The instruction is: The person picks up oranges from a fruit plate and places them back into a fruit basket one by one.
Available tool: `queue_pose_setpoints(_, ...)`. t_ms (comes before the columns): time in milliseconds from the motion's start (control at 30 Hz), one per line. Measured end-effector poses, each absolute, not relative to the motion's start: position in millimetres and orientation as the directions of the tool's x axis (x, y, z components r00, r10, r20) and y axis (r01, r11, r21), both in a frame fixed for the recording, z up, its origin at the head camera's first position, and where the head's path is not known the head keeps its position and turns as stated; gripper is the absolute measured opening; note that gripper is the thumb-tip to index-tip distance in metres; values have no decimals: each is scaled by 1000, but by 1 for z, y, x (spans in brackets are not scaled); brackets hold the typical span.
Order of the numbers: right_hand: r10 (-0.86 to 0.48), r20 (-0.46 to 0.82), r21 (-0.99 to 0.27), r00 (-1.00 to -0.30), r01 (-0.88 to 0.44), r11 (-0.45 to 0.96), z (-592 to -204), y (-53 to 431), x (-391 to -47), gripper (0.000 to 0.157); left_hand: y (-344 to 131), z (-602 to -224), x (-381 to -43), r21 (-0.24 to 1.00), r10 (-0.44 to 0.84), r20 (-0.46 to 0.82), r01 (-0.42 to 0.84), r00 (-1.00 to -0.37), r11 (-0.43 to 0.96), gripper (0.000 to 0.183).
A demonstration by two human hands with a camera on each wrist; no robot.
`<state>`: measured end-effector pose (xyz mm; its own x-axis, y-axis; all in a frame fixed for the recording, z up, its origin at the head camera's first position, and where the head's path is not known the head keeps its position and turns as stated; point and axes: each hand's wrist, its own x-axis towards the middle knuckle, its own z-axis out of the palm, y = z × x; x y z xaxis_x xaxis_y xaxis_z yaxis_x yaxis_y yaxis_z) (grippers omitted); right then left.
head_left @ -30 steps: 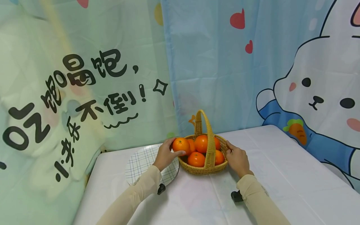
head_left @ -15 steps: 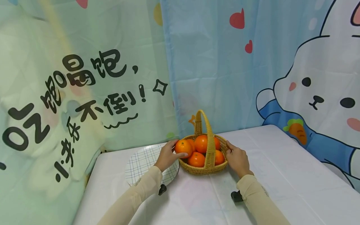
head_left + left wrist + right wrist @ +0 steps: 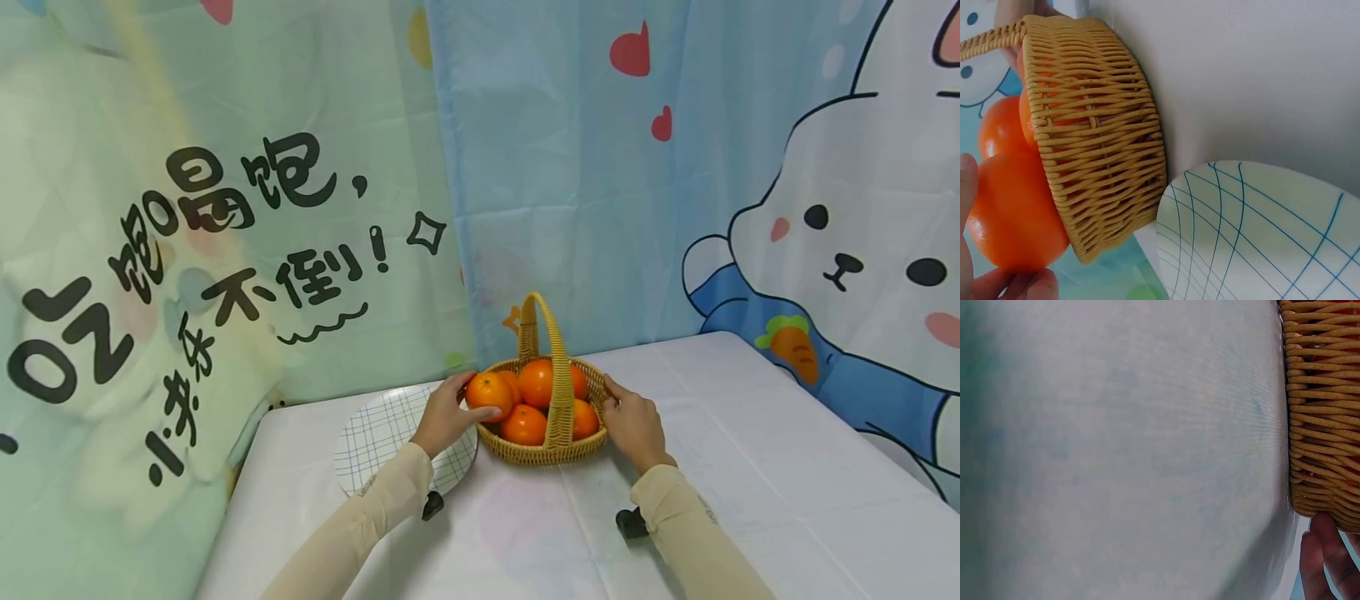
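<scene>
A wicker basket (image 3: 542, 453) with a tall arched handle holds several oranges (image 3: 523, 426). At its left side my left hand (image 3: 442, 418) grips one orange (image 3: 487, 393), thumb in front and fingers behind. In the left wrist view this orange (image 3: 1016, 212) sits at the basket rim, up against the other fruit. My right hand (image 3: 634, 425) holds the right end of the basket by its rim. The right wrist view catches its fingers (image 3: 1329, 550) against the woven wall (image 3: 1325, 425).
A round white plate (image 3: 375, 433) with a blue grid pattern lies left of the basket, partly under my left forearm. Behind the white-covered table (image 3: 525, 533) hangs a printed curtain (image 3: 555, 208), close to the basket.
My left hand has moved slightly right and down with the orange, bringing it in over the basket's left rim. The right hand and basket have stayed in place.
</scene>
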<state>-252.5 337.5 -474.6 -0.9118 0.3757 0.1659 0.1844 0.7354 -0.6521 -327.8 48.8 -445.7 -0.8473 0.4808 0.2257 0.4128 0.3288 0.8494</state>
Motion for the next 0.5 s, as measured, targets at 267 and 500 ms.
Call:
queue_pose_setpoints(267, 376, 184, -638, -908, 181, 748, -475, 338, -254, 50, 31, -453, -334, 732, 517, 224, 492, -826, 470, 77)
queue_pose_setpoints(500, 328, 173, -609, -929, 161, 777, -471, 340, -254, 50, 7, -469, -340, 521, 580, 185, 580, -793, 626, 90)
